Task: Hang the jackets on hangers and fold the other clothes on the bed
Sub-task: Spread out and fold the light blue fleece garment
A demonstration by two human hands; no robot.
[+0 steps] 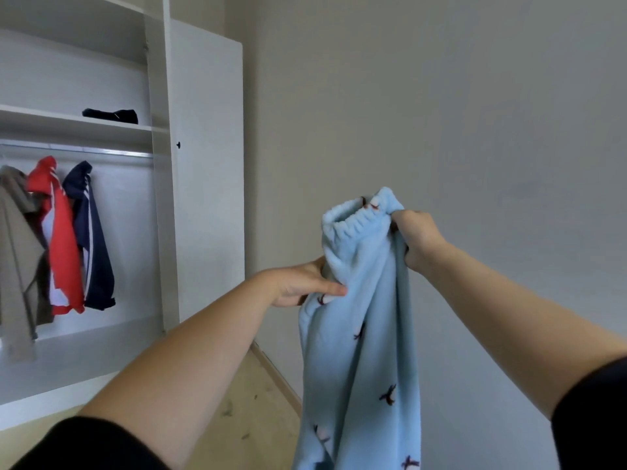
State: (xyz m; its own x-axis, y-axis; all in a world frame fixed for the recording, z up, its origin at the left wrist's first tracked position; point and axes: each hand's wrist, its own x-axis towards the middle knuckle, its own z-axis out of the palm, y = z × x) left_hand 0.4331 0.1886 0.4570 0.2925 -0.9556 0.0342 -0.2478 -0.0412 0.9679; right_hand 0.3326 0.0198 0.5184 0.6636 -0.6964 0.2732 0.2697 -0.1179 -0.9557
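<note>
Light-blue fleece garment (359, 334) with dark bird-like motifs; red-and-white jacket (59, 239), navy white-striped jacket (95, 252), grey-brown jacket (17, 259).

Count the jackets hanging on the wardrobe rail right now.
3: a grey-brown jacket far left, a red-and-white jacket beside it, a navy white-striped jacket rightmost. More may hang beyond the left edge.

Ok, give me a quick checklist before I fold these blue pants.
1. Right hand grips the waistband: ok.
2. Left hand holds the pants lower down: ok.
3. Waistband spread flat: not ok, it is bunched.
4. Legs aligned and hems off the floor: cannot tell, the bottom is cut off.
5. Bed free to lay them on: cannot tell, it is out of view.
6. Jackets hung on the rail: ok, three hang there.
</note>
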